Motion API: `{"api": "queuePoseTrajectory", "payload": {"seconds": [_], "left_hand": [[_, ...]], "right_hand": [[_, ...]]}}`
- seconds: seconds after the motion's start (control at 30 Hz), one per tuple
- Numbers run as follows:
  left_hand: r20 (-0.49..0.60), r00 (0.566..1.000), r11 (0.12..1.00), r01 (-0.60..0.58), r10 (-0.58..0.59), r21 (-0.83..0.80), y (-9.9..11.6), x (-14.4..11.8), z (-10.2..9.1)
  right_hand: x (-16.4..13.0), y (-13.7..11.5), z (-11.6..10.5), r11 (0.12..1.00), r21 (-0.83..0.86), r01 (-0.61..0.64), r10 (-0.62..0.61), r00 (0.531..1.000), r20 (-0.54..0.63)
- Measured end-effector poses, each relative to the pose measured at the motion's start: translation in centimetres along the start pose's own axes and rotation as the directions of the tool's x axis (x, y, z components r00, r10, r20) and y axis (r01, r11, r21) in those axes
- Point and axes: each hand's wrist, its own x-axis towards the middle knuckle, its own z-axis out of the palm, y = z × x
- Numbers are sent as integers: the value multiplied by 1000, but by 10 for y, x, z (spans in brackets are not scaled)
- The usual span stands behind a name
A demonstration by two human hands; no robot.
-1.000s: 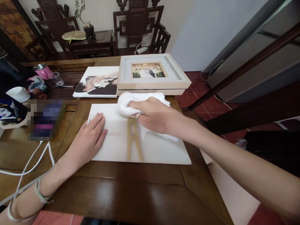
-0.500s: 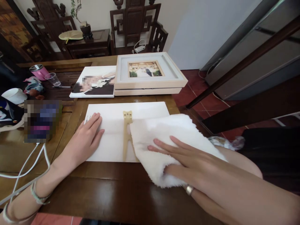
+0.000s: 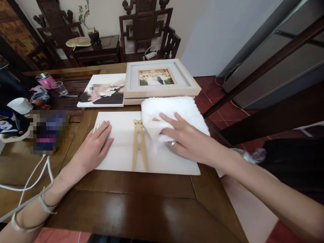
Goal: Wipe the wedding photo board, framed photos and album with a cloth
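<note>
A white panel [image 3: 121, 148], the back of a frame, lies flat on the dark wooden table [image 3: 131, 209]. A pale wooden stand leg [image 3: 139, 145] is fixed along its middle. My left hand [image 3: 95, 145] rests flat on the panel's left part, fingers spread. A fluffy white cloth [image 3: 172, 113] covers the panel's far right corner. My right hand [image 3: 188, 140] presses on that cloth with fingers extended; a ring shows on one finger.
Two stacked light wooden picture frames [image 3: 159, 82] and a photo print [image 3: 102, 91] lie beyond the panel. At left are a pink cup [image 3: 45, 80], a clear glass [image 3: 60, 88], a white mug [image 3: 19, 105] and white cables [image 3: 27, 179]. Carved dark chairs [image 3: 146, 30] stand behind.
My right hand swept the cloth from the panel's far edge down to its near right corner, then back up to the far right. My left hand stayed put.
</note>
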Motion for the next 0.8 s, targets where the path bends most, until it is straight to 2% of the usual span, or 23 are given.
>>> {"api": "queuePoseTrajectory", "payload": {"seconds": [0.1,0.17,0.27,0.4,0.5,0.63,0.73,0.8], "left_hand": [[22,1000,1000,18,-18,18,1,0,0],[35,999,999,26,-27,27,2,1,0],[46,998,999,37,-38,29,3,1,-1],[52,998,999,42,-43,20,3,2,-2],[51,998,999,38,-39,19,2,1,-1],[47,998,999,45,-45,19,1,0,0],[47,997,998,59,-59,-4,1,0,1],[42,997,998,65,-65,-15,1,-1,2]], "right_hand": [[-26,-30,-6,999,36,23,-23,1000,16],[-46,-51,-13,995,94,43,-51,995,82],[-69,-69,-22,980,197,44,-71,988,134],[-65,-54,-28,964,264,-28,-16,986,163],[-38,-27,-25,972,227,-65,30,988,152],[-1,3,-7,990,132,-41,36,999,38],[6,5,5,997,77,-29,33,998,-44],[-2,-5,6,998,62,-21,26,997,-67]]}}
